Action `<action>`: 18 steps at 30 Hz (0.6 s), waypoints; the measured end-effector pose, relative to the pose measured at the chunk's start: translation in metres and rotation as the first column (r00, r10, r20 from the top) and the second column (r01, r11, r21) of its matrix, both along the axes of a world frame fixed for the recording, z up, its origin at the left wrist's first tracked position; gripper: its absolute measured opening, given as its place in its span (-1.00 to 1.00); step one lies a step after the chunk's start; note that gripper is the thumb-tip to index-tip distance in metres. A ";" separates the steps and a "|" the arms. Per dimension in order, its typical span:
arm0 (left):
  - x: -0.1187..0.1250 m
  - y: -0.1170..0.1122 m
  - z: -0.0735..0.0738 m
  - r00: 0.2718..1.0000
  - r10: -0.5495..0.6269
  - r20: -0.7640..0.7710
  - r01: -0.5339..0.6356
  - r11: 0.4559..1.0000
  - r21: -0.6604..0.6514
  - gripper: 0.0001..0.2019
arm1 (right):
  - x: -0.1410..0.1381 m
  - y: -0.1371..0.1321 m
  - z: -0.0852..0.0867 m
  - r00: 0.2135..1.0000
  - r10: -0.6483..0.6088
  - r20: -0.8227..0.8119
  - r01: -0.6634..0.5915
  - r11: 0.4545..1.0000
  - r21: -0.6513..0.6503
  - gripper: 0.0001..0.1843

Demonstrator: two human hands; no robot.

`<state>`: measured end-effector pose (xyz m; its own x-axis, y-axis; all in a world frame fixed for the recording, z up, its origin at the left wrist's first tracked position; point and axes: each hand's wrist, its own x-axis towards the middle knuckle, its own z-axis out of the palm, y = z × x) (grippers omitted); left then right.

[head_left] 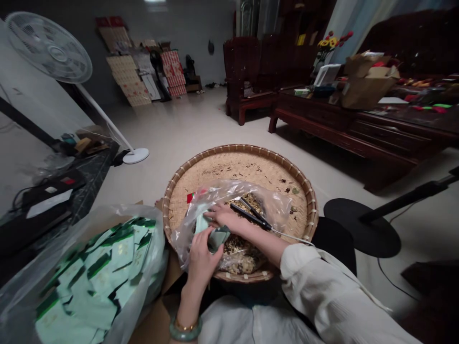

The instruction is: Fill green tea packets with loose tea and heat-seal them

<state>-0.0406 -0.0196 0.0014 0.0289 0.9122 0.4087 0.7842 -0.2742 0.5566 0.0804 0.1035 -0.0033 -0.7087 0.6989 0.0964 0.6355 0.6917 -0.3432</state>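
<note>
My left hand rises from the lower middle, a jade bangle on its wrist, and grips a pale green sachet. My right hand reaches in from the right, its fingers on the same sachet's upper end. Just beyond that wrist lies a black tong-like electric tool with a white cable. Under both hands, a clear plastic bag holds a mix of dried tea or herbs. It rests in a round woven bamboo tray. More green-printed sachets fill a plastic-lined cardboard box at lower left.
Loose dried bits are scattered across the tray. A white standing fan stands at left beside a dark counter. A dark wooden table holding a cardboard box stands at right, and a black round stand base sits on the floor.
</note>
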 end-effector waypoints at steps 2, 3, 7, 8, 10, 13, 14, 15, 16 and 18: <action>0.001 0.001 -0.003 0.998 0.053 -0.020 -0.053 0.999 0.001 -0.64 | -0.008 0.006 -0.002 0.998 -0.042 0.036 0.043 0.998 -0.040 -0.52; 0.002 0.001 -0.003 0.997 0.072 -0.026 -0.072 0.997 0.001 -0.64 | -0.011 0.008 -0.003 0.996 -0.075 0.050 0.078 0.995 -0.055 -0.47; 0.004 0.001 -0.005 0.994 0.107 0.002 -0.107 0.994 0.005 -0.60 | -0.010 0.006 -0.006 0.981 -0.185 0.059 0.189 0.980 -0.067 -0.45; 0.004 0.001 -0.005 0.994 0.108 0.019 -0.108 0.994 0.003 -0.59 | -0.007 0.004 -0.007 0.980 -0.189 0.057 0.192 0.979 -0.067 -0.47; 0.004 0.001 -0.004 0.993 0.104 0.052 -0.104 0.995 -0.010 -0.58 | 0.000 -0.003 -0.007 0.984 -0.168 0.050 0.171 0.983 -0.064 -0.52; 0.003 0.001 -0.003 0.990 0.113 0.079 -0.109 0.993 -0.046 -0.56 | 0.011 -0.015 -0.004 0.996 -0.084 0.010 0.084 0.995 -0.051 -0.61; 0.003 0.000 -0.003 0.990 0.118 0.083 -0.113 0.992 -0.060 -0.56 | 0.014 -0.018 -0.003 0.999 -0.047 -0.008 0.047 0.998 -0.046 -0.64; 0.002 0.000 -0.002 0.989 0.122 0.088 -0.116 0.991 -0.073 -0.57 | 0.017 -0.021 -0.001 1.000 -0.016 -0.025 0.015 0.999 -0.041 -0.67; 0.001 0.000 -0.001 0.988 0.124 0.095 -0.116 0.990 -0.085 -0.58 | 0.019 -0.024 0.000 0.999 0.004 -0.042 -0.005 0.999 -0.036 -0.69; 0.001 0.000 0.001 0.986 0.126 0.112 -0.115 0.988 -0.099 -0.59 | 0.022 -0.026 0.000 0.997 -0.015 -0.074 0.013 1.000 -0.024 -0.65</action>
